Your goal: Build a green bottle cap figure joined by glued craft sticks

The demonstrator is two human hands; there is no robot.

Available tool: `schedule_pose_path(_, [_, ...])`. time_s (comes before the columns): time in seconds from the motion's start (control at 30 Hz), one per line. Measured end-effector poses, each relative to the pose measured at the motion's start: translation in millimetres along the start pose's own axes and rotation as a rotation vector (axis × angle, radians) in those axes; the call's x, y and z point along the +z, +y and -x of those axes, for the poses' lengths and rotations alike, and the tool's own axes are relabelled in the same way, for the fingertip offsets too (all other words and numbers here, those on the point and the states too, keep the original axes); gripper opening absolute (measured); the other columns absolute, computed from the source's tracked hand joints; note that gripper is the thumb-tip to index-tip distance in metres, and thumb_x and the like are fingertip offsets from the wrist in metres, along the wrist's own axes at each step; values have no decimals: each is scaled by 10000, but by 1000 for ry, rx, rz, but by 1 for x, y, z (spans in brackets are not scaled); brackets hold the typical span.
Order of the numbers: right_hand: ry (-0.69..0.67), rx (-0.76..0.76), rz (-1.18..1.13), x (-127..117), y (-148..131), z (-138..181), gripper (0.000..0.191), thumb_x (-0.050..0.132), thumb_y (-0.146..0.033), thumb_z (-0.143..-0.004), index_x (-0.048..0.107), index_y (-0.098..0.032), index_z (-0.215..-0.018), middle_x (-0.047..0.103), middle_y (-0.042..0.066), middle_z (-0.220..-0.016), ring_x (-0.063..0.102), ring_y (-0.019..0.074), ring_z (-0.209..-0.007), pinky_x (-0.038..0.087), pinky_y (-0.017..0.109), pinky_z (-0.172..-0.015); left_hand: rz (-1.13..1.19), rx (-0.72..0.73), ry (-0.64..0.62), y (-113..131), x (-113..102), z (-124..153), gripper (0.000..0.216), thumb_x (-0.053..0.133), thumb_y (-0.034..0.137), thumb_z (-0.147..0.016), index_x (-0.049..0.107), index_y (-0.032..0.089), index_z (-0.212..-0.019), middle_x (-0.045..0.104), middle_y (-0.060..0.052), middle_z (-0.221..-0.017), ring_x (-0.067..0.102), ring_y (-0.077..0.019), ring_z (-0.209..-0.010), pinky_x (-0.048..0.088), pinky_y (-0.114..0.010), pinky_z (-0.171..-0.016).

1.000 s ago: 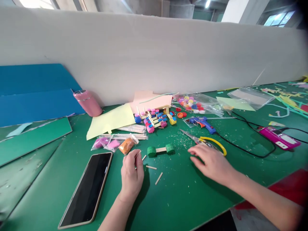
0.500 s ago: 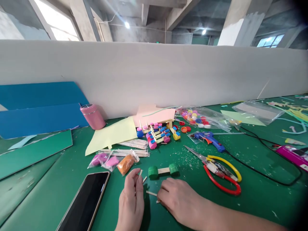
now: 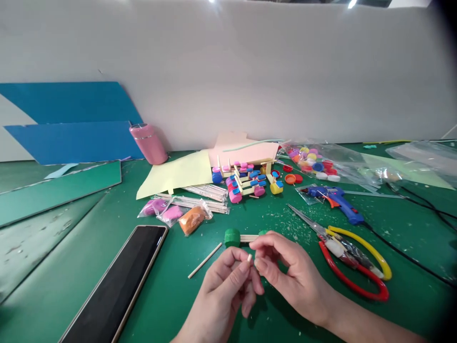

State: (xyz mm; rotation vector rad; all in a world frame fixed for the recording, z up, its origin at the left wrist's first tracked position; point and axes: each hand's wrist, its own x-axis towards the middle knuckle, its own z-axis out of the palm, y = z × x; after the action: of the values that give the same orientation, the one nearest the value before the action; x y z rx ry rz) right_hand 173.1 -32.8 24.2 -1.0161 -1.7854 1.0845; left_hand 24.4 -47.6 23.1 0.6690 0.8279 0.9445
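Note:
My left hand (image 3: pixel 223 297) and my right hand (image 3: pixel 291 276) meet low in the middle above the green table (image 3: pixel 85 247). Both pinch short wooden stick pieces (image 3: pixel 249 257), whose pale tip shows between the fingertips. Just beyond them lies a small axle of two green caps (image 3: pixel 232 237) joined by sticks, partly hidden by my right fingers. A single thin stick (image 3: pixel 204 260) lies on the table to the left of my hands.
A black phone (image 3: pixel 114 286) lies at lower left. Red and yellow scissors (image 3: pixel 352 259) and a blue glue gun (image 3: pixel 335 197) sit to the right. Clay packets (image 3: pixel 178 214), stick bundles, coloured cap models (image 3: pixel 246 181), paper sheets and a pink cup (image 3: pixel 149 143) stand farther back.
My right hand left the scissors, picked stick pieces from the table and came up to my left hand. Both hands now pinch sticks together. The camera tilted up, then back down.

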Motion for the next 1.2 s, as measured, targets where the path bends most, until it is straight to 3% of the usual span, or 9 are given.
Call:
schedule_pose_path(0.17, [-7,79,-125,0,0,-2,150,499,-295,-876,547,-190,-781,493,-31,-681,487,99,-624,401,212,-581,-2,-29,-34,2,5,-2,146,580,279,-786,552,152,-719,562,9,-630,417,-59,-458,300,-194,-471])
schedule_pose_path(0.27, [-33,117,-219,-4,-1,-4,179,476,-312,-887,512,-182,-769,469,-38,-665,447,95,-616,384,208,-570,-157,-4,-37,10,5,-3,202,575,311,-791,589,144,-677,509,15,-592,446,-95,-559,349,-218,-559])
schedule_pose_path(0.4, [-58,136,-253,-8,-2,-7,201,454,-315,-897,494,-174,-759,432,-45,-655,388,86,-599,347,197,-539,-331,33,-6,16,2,-6,284,593,325,-782,560,143,-566,460,33,-533,368,-78,-530,298,-204,-515])
schedule_pose_path(0.6, [-97,95,-194,-9,-1,-8,197,461,-291,-894,514,-169,-750,476,-30,-701,438,91,-639,363,200,-572,-151,-98,-38,12,-5,-9,195,669,289,-719,602,136,-619,524,21,-540,380,-58,-486,273,-183,-457])
schedule_pose_path(0.77, [-107,81,-153,-6,-2,-7,203,456,-297,-895,520,-171,-749,488,-24,-704,457,96,-649,376,203,-576,-76,-118,-25,9,-7,-8,182,698,254,-686,610,133,-582,559,10,-516,410,-49,-435,284,-176,-430])
schedule_pose_path(1.2, [-92,90,-174,0,-2,-7,206,457,-311,-886,514,-171,-747,468,-25,-693,436,95,-617,362,206,-549,-258,-39,84,7,-6,-4,212,717,304,-655,637,118,-592,551,9,-508,418,-57,-439,317,-170,-409])
